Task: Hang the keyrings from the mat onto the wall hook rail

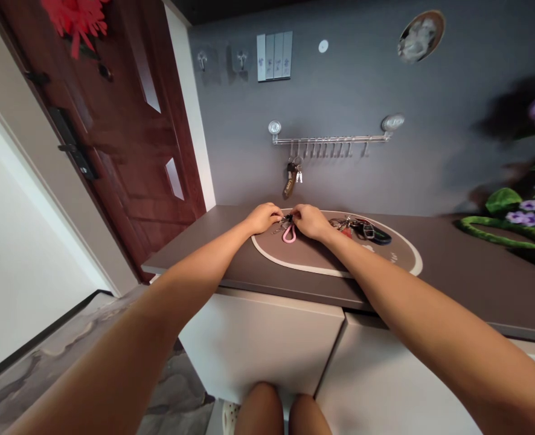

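Between my two hands, on the brown oval mat (315, 255) with a pale border, lies a bunch of keys (288, 219) with a pink strap loop (288, 234). My left hand (264, 218) pinches its left side, palm down. The fingers of my right hand (310, 221) are closed on a dark part at its right; what exactly they grip is partly hidden. Right of my right wrist lie more keys (339, 224), a red tag (346, 232) and a dark strap with a metal buckle (368, 230).
Above, a clear hook rail (331, 140) on the grey wall bears a hanging key bunch with a brown tag (289, 184). Purple flowers with a green ring (505, 235) stand at the right of the countertop (462, 284). At left is a dark red door (127, 151).
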Tool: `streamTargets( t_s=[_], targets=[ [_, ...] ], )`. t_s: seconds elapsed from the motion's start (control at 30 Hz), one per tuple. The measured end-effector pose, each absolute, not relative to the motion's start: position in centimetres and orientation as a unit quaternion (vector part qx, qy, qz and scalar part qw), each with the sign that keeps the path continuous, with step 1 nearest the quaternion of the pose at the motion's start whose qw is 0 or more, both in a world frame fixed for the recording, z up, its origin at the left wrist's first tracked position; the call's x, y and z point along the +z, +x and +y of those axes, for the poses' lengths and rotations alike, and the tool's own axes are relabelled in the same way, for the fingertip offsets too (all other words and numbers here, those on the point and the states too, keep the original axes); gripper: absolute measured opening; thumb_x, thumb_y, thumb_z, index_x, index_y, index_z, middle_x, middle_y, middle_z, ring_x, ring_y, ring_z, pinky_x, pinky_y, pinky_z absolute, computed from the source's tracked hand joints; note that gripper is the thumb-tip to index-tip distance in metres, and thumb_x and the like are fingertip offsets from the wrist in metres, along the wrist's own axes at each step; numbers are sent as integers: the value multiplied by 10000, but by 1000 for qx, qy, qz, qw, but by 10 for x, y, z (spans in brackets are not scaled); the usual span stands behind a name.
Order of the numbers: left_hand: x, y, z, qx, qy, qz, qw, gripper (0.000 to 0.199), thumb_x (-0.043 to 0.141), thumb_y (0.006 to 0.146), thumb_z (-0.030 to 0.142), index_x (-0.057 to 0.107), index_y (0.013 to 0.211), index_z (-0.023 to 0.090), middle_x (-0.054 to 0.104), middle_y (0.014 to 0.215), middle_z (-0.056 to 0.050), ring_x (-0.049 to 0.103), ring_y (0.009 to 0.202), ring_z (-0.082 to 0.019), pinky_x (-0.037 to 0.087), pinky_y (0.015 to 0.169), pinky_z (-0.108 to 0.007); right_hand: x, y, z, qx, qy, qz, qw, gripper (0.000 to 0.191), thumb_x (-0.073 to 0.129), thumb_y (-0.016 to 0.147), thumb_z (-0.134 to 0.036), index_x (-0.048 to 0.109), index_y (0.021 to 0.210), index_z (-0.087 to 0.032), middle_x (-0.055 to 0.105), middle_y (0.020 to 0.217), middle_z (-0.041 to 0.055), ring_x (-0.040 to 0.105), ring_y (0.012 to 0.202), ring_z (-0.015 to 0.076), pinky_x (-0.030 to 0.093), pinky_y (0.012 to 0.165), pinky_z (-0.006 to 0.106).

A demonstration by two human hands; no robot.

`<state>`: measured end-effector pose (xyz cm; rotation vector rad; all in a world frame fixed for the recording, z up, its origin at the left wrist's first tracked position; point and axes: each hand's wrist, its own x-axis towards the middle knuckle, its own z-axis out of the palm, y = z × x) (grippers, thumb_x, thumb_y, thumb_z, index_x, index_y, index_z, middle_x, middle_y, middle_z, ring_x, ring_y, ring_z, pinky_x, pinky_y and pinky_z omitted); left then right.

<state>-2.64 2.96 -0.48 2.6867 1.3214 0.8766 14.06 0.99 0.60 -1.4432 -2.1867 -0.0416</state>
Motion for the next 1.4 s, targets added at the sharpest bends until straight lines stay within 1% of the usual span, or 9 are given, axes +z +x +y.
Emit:
streamTargets(
  t_s=[0.2, 0.3, 0.4, 0.53, 0.63, 0.8, 0.93, 1.1, 1.4],
  targets=[
    [0, -27, 27, 293, 854, 430, 20, 151, 481, 759, 195, 625, 762, 152, 605, 827, -38, 520, 804, -148, 383, 767, -264, 9, 140, 8, -5, -537, -805, 251, 252, 455, 757, -159, 621, 946, -161, 642, 938, 95, 574, 847, 186, 386, 733, 242],
    [4, -27, 23, 323, 841, 430, 49, 138, 481, 757, 187, 609, 746, 136, 611, 796, -34, 523, 765, -139, 392, 742, -261, 10, 140, 7, -1, -536, -806, 252, 249, 458, 756, -160, 620, 944, -160, 640, 937, 99, 575, 849, 190, 385, 728, 246],
    [6, -28, 22, 363, 817, 432, 116, 120, 483, 757, 181, 585, 735, 123, 600, 715, -18, 522, 677, -114, 408, 696, -254, 10, 140, 7, 3, -533, -805, 259, 245, 457, 757, -165, 619, 941, -161, 640, 940, 97, 575, 854, 190, 385, 731, 246],
    [3, -27, 25, 417, 767, 414, 256, 96, 472, 772, 166, 545, 751, 107, 570, 653, -5, 513, 591, -79, 433, 667, -260, 10, 139, 7, 6, -531, -804, 267, 252, 439, 763, -163, 614, 944, -156, 631, 964, 103, 572, 870, 203, 388, 739, 263],
    [1, -26, 28, 457, 717, 392, 350, 66, 473, 779, 137, 522, 755, 100, 560, 682, -9, 520, 611, -62, 447, 707, -275, 12, 138, 5, 9, -527, -802, 279, 248, 445, 761, -154, 613, 944, -153, 628, 965, 99, 566, 883, 192, 386, 759, 256],
    [4, -25, 27, 493, 665, 367, 426, 88, 521, 774, 190, 515, 787, 103, 562, 739, -14, 545, 683, -63, 454, 771, -314, 15, 136, 1, 10, -506, -802, 316, 222, 472, 757, -156, 609, 932, -154, 621, 958, 90, 555, 880, 171, 381, 786, 247],
    [6, -26, 24, 502, 640, 342, 470, 113, 537, 769, 209, 504, 809, 109, 569, 772, -15, 563, 689, -61, 457, 788, -334, 17, 135, -1, 32, -482, -798, 360, 195, 500, 756, -213, 609, 910, -166, 619, 931, 70, 548, 870, 161, 380, 810, 261],
    [9, -24, 18, 498, 625, 315, 512, 99, 525, 778, 193, 487, 815, 109, 575, 734, -3, 578, 665, -64, 460, 803, -348, 18, 134, -2, 74, -445, -792, 411, 204, 506, 758, -258, 605, 914, -173, 612, 939, 56, 545, 851, 139, 390, 801, 249],
    [11, -23, 14, 490, 627, 307, 522, 105, 528, 778, 196, 482, 816, 109, 575, 699, 6, 586, 655, -68, 459, 816, -366, 18, 135, -3, 89, -439, -782, 434, 159, 535, 740, -279, 640, 808, -182, 622, 852, 38, 547, 789, 135, 405, 754, 244]
  ],
)
